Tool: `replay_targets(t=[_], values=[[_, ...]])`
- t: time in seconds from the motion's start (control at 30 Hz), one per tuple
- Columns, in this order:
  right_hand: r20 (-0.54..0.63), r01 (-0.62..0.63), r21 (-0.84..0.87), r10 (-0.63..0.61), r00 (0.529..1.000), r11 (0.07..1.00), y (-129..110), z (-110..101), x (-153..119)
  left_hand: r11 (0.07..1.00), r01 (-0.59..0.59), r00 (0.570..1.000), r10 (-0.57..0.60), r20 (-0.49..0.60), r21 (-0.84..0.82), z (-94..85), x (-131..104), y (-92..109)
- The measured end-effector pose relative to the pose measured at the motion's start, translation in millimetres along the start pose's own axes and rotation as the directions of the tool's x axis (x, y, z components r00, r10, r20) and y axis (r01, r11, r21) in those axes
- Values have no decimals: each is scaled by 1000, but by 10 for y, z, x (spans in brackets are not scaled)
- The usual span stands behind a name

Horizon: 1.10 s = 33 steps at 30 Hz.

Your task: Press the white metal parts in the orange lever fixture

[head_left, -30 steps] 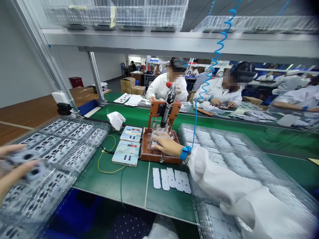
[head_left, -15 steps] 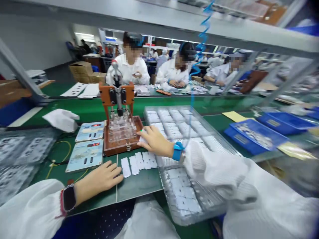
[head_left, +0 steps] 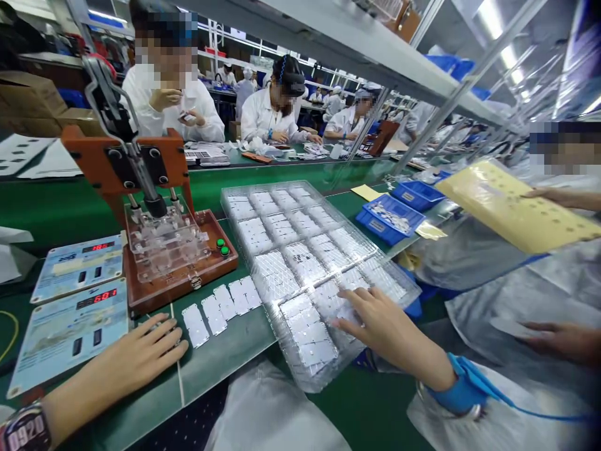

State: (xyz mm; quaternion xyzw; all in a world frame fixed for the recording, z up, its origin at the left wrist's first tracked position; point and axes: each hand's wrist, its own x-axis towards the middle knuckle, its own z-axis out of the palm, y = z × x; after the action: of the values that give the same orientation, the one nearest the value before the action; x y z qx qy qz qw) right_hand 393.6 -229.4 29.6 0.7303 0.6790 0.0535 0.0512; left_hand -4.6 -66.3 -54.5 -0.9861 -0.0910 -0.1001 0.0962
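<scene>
My left hand (head_left: 148, 351) lies flat on the green table, fingers stretched and slightly apart, holding nothing. Beside its fingertips several thin white rectangular plates (head_left: 215, 315) lie in a row. My right hand (head_left: 382, 322) hovers over or touches the near right part of a clear plastic tray (head_left: 297, 368), thumb and fingers spread, with nothing visible between them. White plates (head_left: 307, 329) fill the tray's compartments. Left of the tray stands a wooden-based test fixture (head_left: 141, 294) with a metal toggle lever (head_left: 141, 169), clear acrylic plates and two green buttons.
Two light-blue meter boxes (head_left: 70, 338) with red digits sit left of the fixture. Blue bins (head_left: 389, 219) stand beyond the tray. At right a co-worker's hand holds a yellow sheet (head_left: 511, 203). Other people in white work across the green divider (head_left: 206, 172).
My right hand has moved from the fixture, where it held a white plate, right and down to the tray. My left hand remains on the table. The view has swung right.
</scene>
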Motion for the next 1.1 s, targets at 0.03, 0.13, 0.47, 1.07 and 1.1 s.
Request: replay_targets(t=[0.03, 0.13, 0.47, 1.07, 1.1], values=[[16, -26, -9, 27, 1000, 1000, 26, 29, -50, 1000, 4, 1000, -4, -11, -10, 9, 4, -7], [42, -87, 63, 84, 996, 994, 76, -1, -116, 1000, 21, 1000, -21, -12, -15, 14, 12, -27], [243, -111, 366, 20, 970, 924, 133, -192, 80, 998, 17, 999, -20, 50, 62, -145, -65, -65], [29, 148, 320, -166, 986, 936, 222, 281, 324, 849, 523, 848, -510, 147, -73, -341, -94, 107], [-13, 186, 312, -192, 981, 932, 97, 191, 384, 836, 546, 832, -535, 149, -49, -312, -79, 136]])
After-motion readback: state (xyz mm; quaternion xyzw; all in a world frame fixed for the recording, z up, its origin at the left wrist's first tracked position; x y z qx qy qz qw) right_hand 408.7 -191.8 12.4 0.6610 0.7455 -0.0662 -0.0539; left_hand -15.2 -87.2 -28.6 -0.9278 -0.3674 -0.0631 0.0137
